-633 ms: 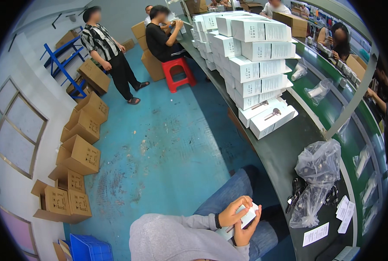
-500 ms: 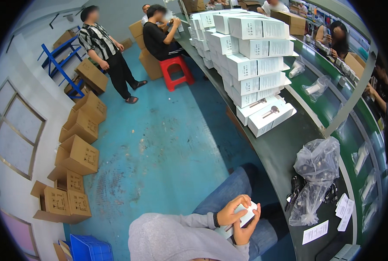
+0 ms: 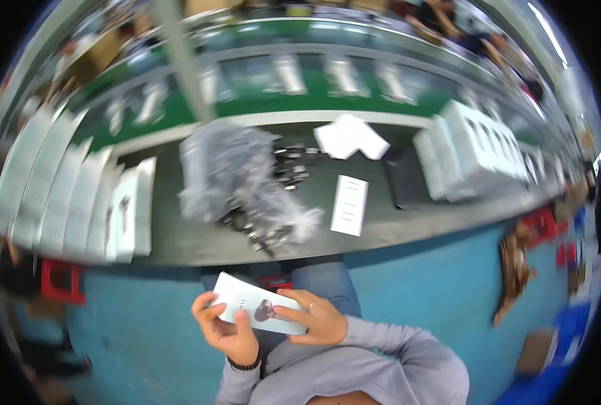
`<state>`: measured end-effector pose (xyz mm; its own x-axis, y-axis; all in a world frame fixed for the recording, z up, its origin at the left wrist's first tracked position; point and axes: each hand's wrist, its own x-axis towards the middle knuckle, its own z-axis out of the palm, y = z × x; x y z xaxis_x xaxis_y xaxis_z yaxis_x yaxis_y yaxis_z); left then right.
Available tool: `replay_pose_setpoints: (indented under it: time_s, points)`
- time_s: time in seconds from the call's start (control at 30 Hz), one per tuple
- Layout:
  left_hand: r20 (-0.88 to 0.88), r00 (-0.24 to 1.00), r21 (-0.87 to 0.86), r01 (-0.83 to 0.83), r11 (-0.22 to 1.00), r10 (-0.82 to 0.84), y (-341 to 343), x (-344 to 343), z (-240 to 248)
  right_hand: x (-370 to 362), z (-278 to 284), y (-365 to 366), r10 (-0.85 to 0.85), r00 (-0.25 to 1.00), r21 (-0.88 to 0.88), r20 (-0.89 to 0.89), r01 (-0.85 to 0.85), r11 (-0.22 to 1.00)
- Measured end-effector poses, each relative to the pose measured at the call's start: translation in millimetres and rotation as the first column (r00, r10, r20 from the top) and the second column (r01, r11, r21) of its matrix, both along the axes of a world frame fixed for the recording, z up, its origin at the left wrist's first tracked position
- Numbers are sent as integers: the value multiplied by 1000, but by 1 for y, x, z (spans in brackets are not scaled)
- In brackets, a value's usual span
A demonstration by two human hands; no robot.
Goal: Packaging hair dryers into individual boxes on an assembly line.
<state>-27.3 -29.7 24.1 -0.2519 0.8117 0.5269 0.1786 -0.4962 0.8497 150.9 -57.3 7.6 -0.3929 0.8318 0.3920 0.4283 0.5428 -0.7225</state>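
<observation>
A slim white box (image 3: pixel 250 305) with a dark product picture on its face is held over my lap. My left hand (image 3: pixel 230 331) grips its left end, thumb on the front face and fingers at the edge. Around the right end is my right hand (image 3: pixel 321 317), its fingers lying across the face near the picture. On the bench beyond my hands lie a crumpled clear plastic bag (image 3: pixel 223 172), black cables with metal plugs (image 3: pixel 294 165) and a white printed card (image 3: pixel 349 205). The box's underside is hidden.
White boxes (image 3: pixel 133 209) are stacked at the left of the bench (image 3: pixel 172 246), with more white boxes (image 3: pixel 479 152) at the right. White papers (image 3: pixel 348 135) and a flat black item (image 3: pixel 403 179) lie between. Behind runs a green conveyor (image 3: pixel 246 91) carrying bagged white items (image 3: pixel 344 75).
My view has swung right to face the bench and conveyor. The box in my hands now shows its pictured face, and both hands have shifted to its two ends.
</observation>
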Motion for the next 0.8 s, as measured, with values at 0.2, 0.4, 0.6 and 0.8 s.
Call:
replay_pose_setpoints:
  time_s: [0.2,0.4,0.6,0.8]
  points:
    - [87,992,91,85,992,-93,5,26,-8,139,82,-7,-405,910,296,-89,413,861]
    - [8,990,-142,138,980,-138,-10,1,-26,261,175,5,-794,468,530,-388,818,223]
    - [54,803,-70,596,800,-593,0,32,6,410,216,-37,-979,29,815,-201,559,-151]
    - [-357,525,24,832,554,-773,47,184,76,559,186,-89,-984,-163,476,-68,861,-176]
